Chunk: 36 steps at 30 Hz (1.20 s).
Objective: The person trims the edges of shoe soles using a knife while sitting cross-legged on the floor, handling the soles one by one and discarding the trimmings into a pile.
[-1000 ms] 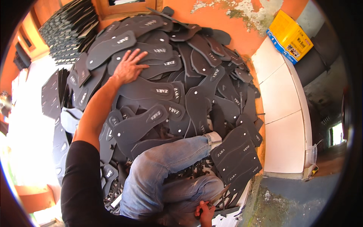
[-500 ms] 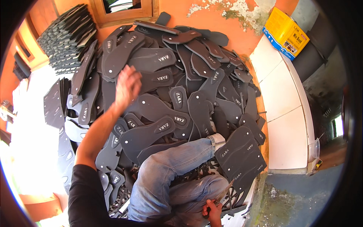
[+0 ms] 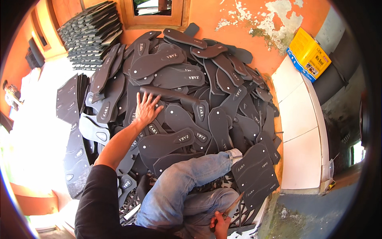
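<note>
Left hand (image 3: 146,108) now lower on soles (image 3: 175,139)

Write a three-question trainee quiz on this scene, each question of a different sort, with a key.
1. True or false: the left hand rests flat on the pile of dark sole cut-outs.
2. The right hand holds: A) a brush, B) a knife, C) a cup.
3. Fill in: the yellow box leans against the ______ wall.

Key
1. True; its fingers are spread on the pile.
2. B; it is held low, beside the person's jeans.
3. Orange, with peeling paint.
</note>
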Available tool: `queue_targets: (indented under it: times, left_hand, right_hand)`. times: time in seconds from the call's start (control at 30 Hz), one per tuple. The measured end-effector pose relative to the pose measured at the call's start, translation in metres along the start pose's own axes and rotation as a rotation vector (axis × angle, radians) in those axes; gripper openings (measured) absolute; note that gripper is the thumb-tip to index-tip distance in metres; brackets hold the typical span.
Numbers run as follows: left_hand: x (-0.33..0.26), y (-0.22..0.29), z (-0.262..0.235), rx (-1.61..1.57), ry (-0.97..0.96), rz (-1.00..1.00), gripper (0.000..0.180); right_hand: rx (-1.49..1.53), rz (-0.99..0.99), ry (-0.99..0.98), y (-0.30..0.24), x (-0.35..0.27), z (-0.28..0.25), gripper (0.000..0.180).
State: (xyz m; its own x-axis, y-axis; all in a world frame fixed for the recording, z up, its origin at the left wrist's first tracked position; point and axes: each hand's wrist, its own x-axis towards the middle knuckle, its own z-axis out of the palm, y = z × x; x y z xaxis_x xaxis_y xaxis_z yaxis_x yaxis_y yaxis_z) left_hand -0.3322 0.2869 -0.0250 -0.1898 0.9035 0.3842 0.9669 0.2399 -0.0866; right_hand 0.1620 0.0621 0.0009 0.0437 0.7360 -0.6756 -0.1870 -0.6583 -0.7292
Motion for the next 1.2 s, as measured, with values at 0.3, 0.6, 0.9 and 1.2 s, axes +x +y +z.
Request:
queue_targets:
  times: [0.3,0.6,0.9,1.2]
  left_hand:
    - [0.065,-0.011,0.033,0.042,0.130,0.052,0.042]
    - [0.147,-0.045,0.058,-0.103,-0.073,-0.126,0.036]
    - [0.034,-0.034,0.009,-0.516,-0.108,-0.143,0.027]
    - [-0.033,-0.036,-0.046,-0.169,0.138,0.159,0.044]
  right_hand:
    - [-0.254,0.011,0.155,-0.015,-0.004,0.023,0.039]
    - [-0.327,0.032,0.140,-0.024,-0.003,0.013,0.041]
    - [-0.054,0.052,0.078,-0.007,0.009,-0.002,0.024]
    - [-0.081,0.029,0.141,-0.004,0.013,0.003,0.026]
